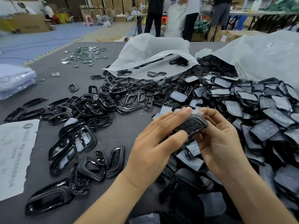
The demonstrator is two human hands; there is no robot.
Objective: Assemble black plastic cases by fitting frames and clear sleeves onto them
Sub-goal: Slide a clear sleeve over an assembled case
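Case (191, 125), black and button side up, is held in the air between both hands. Left hand (155, 143) lays straight fingers over its top, with the thumb pinching at the near edge. The right hand (218, 139) curls round its far end. A clear sleeve (198, 112) peeks out just beyond the case. I'd press evenly all round the rim so the parts seat flush rather than skewed. Loose frames (97, 102) lie left of the case, sleeved pieces (267, 118) right of it.

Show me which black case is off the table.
The buttoned black case held between the left hand and right hand; the rest lie on the table.
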